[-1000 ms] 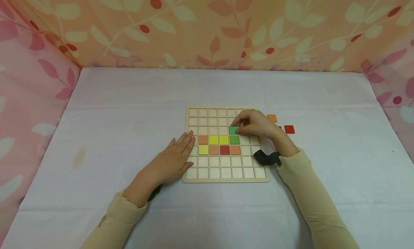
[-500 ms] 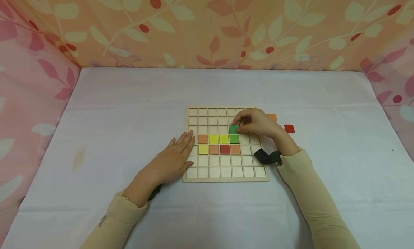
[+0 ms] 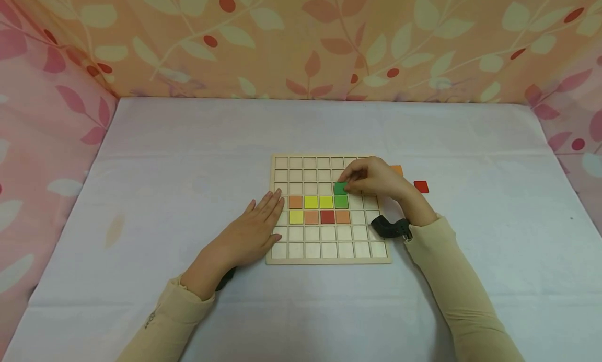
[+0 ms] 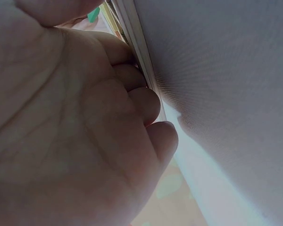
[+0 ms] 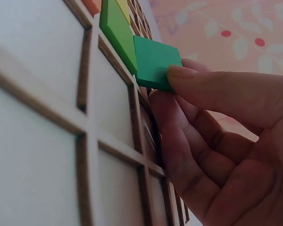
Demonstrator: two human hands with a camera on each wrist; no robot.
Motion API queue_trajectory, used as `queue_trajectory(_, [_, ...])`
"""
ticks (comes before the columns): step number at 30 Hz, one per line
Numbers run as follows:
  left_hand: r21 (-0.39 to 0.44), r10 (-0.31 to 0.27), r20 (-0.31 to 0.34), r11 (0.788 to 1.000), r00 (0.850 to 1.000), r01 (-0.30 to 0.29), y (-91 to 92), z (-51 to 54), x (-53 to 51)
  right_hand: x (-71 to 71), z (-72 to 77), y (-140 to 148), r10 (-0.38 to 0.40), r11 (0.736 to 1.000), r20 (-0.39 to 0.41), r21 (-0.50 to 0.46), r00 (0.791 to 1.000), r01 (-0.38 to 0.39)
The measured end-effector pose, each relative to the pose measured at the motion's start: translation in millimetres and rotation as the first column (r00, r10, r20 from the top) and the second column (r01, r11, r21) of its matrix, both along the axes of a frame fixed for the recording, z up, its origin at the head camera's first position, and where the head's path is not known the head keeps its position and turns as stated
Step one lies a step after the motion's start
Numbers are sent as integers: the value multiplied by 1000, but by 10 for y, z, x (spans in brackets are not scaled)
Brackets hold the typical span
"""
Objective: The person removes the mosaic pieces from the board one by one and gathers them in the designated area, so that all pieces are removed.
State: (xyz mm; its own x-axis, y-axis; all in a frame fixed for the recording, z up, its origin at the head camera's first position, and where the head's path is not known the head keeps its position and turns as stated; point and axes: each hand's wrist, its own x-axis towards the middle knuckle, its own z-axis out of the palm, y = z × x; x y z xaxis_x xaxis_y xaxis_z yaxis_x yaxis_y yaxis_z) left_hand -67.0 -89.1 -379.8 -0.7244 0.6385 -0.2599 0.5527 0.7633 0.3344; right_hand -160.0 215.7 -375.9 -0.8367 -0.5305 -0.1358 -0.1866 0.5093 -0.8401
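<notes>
The right hand [image 3: 376,179] pinches a dark green square tile [image 5: 151,61] between thumb and fingers, over the wooden grid board [image 3: 328,261]. The tile tilts above a cell right of the board's middle, just beyond a light green tile [image 3: 340,201]; whether it touches the board is hard to tell. The left hand [image 3: 249,231] lies on the board's left edge, its fingers nearly straight and close together, the thumb apart.

In the board's middle, one row holds an orange tile [image 3: 295,202], two yellow tiles [image 3: 318,202] and the light green one; the row nearer the person holds a yellow, an orange, a red and another orange tile. Just past the board's right edge lies an orange tile partly hidden by the right hand, with a red tile [image 3: 421,187] farther right. Under the board, a white cloth [image 3: 117,195] covers the bench; beyond its far side hangs leaf-patterned fabric [image 3: 282,43]
</notes>
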Motion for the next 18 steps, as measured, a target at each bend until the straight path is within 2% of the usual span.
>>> queue_trajectory(18, [24,2,18,1000,1000,-3,-16,-3,-6,18,9,4,-47,999,35,16,998,46])
